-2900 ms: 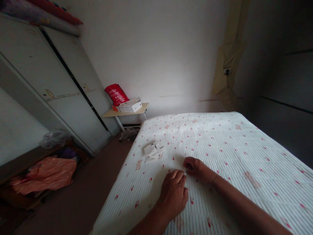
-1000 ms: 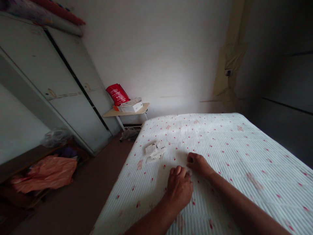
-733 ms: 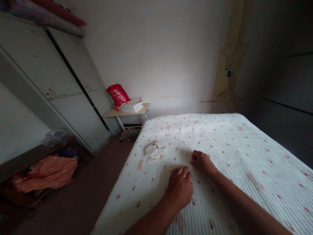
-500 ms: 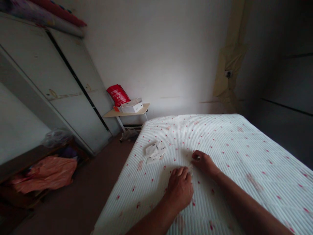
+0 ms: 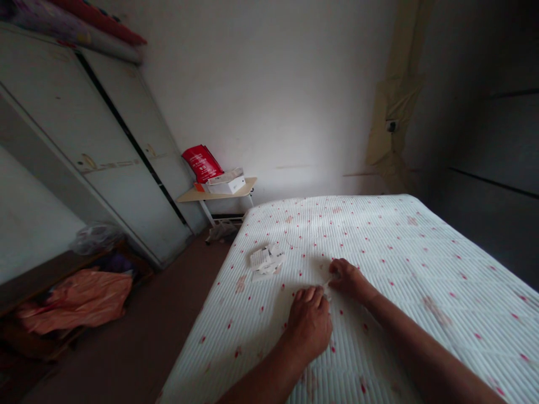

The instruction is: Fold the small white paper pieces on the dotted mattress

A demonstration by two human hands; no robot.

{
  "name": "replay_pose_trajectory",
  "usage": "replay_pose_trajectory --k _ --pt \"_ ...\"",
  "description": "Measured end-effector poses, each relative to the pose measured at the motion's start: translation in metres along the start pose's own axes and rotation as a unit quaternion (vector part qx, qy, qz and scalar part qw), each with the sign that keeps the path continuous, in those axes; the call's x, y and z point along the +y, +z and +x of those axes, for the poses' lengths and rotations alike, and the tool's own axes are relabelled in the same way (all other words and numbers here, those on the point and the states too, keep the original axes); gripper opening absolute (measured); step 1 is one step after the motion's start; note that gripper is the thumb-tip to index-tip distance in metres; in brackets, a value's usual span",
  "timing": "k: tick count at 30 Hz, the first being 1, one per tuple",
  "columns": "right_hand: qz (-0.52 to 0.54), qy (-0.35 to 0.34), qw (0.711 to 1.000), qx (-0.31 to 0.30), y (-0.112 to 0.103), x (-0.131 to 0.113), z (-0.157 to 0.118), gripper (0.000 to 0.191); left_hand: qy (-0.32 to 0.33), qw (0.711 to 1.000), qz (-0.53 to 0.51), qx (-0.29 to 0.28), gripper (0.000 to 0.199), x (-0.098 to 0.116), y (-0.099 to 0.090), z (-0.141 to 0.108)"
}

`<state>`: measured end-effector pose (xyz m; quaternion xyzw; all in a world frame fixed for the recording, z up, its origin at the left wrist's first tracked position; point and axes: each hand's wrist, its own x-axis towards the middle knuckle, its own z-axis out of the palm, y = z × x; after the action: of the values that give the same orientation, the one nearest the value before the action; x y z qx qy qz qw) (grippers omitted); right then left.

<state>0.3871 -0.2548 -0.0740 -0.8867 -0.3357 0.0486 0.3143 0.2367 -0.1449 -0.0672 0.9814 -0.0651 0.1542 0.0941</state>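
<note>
Over the bedspread, left hand, right hand farther rightward, pale scrap between

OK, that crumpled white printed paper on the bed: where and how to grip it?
Pinch the crumpled middle of the white printed paper from above, I'd say: its folds should offer purchase, while the near edge looks flat against the white, red-dotted bedcover.

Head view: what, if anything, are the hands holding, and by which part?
A small whitish piece, too small to identify, seems pinched at one end by the right hand; whether the left hand grips the other cannot be told.
</note>
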Motion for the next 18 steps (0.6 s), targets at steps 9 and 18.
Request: replay_pose_trajectory --k 9,18 --pt "0.018 0.043 0.998 0.043 0.001 0.005 0.001 0.011 -0.028 0.999 -0.026 0.015 0.03 0.0 0.002 -0.004" --pt "0.164 0.078 0.978 -0.104 -0.017 0.003 -0.012 0.019 -0.096 0.983 -0.121 0.097 0.019 -0.014 0.009 -0.004"
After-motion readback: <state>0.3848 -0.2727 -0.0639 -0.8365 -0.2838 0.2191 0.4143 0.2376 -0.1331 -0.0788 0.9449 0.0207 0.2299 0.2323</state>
